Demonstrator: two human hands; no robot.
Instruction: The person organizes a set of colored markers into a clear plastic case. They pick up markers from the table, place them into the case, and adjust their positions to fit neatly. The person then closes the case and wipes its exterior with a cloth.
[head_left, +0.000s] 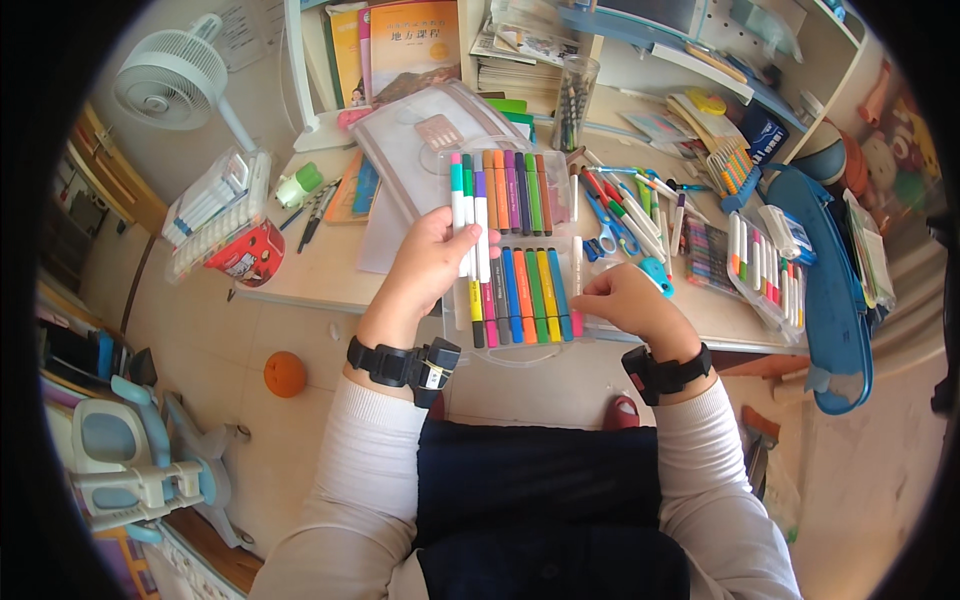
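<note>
An opened clear plastic marker case lies before me at the desk's near edge, its two halves holding rows of colored markers. My left hand holds three white-barreled markers upright over the case's left side, with teal, green and purple caps. My right hand pinches a white marker with a pink end at the lower half's right edge. Right of the case are blue-handled scissors, a teal object and a loose pile of markers.
At the right stand a second marker case and a blue pencil case. A clear zip folder and a pencil cup are behind. A red bucket and more marker boxes sit left. An orange ball is on the floor.
</note>
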